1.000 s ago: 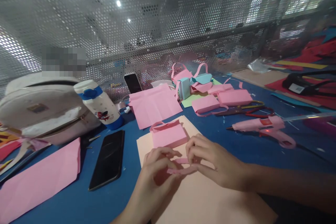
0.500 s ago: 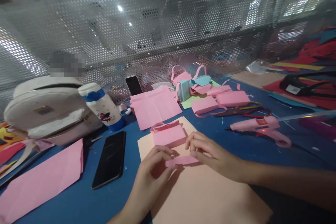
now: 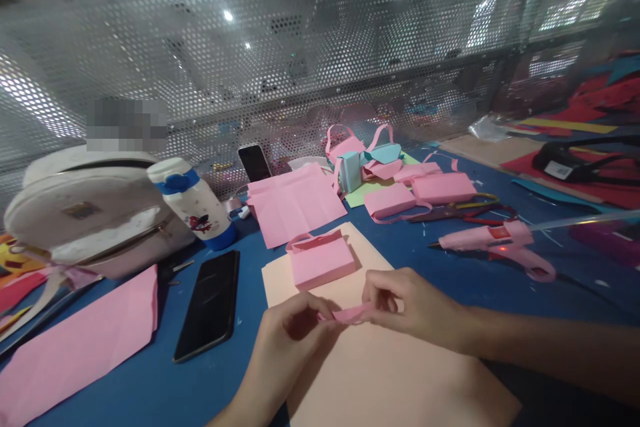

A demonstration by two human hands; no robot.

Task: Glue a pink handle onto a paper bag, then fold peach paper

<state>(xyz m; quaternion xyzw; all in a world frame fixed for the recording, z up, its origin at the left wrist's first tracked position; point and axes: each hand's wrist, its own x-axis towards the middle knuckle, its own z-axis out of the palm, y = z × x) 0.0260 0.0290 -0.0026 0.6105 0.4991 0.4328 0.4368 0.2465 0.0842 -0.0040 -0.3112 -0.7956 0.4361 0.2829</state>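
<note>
Between my two hands runs a short pink paper strip (image 3: pixel 353 313), slightly bent, above a peach paper sheet (image 3: pixel 390 373). My left hand (image 3: pixel 295 327) pinches its left end, and my right hand (image 3: pixel 400 297) pinches the right end; the fingertips cover both ends. Just beyond my hands, a small pink paper box (image 3: pixel 324 263) with a thin paper handle sits on the peach sheet, touched by neither hand.
To the right lies a pink hot glue gun (image 3: pixel 493 240), its light on, near scissors (image 3: pixel 475 208). Finished-looking paper bags (image 3: pixel 390 201) stand behind. Leftward are a black phone (image 3: pixel 209 307), a bottle (image 3: pixel 193 203), a white backpack (image 3: pixel 90 213) and folded pink paper (image 3: pixel 90 340).
My right hand has closed its fingers more tightly on the strip's end and drawn back from the pink box. The strip has tilted and bent, and my left fingertips have pinched closer together.
</note>
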